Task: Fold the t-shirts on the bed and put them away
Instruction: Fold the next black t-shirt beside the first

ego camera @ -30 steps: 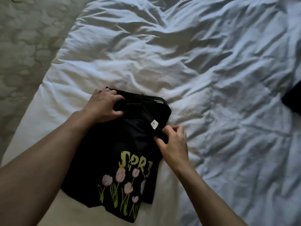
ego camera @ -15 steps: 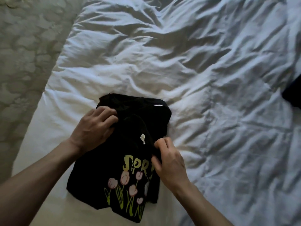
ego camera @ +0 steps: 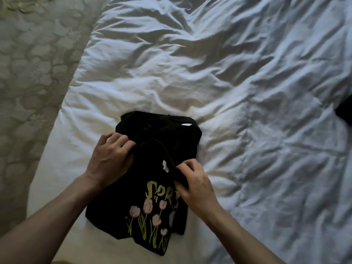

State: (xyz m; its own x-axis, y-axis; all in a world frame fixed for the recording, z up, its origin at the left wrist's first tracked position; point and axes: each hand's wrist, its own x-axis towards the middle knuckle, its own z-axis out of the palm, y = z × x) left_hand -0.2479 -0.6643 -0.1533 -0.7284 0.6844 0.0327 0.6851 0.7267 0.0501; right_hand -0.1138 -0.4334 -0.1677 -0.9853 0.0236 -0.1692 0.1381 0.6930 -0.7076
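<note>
On near left part of white duvet [ego camera: 228,77]: black t-shirt [ego camera: 122,202], partly folded, pink tulips and yellow lettering facing up, white tag showing. Left hand [ego camera: 109,159] fingers curled, gripping folded fabric edge on shirt's left. Right hand [ego camera: 196,184] pinching same fold at right edge. Dark item [ego camera: 345,111] at far right, cut off.

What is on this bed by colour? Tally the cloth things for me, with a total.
Black: 2, the printed t-shirt gripped by the left hand and right hand, and a dark item cut off at the right edge.
White: 1, the rumpled duvet.
Total: 3
</note>
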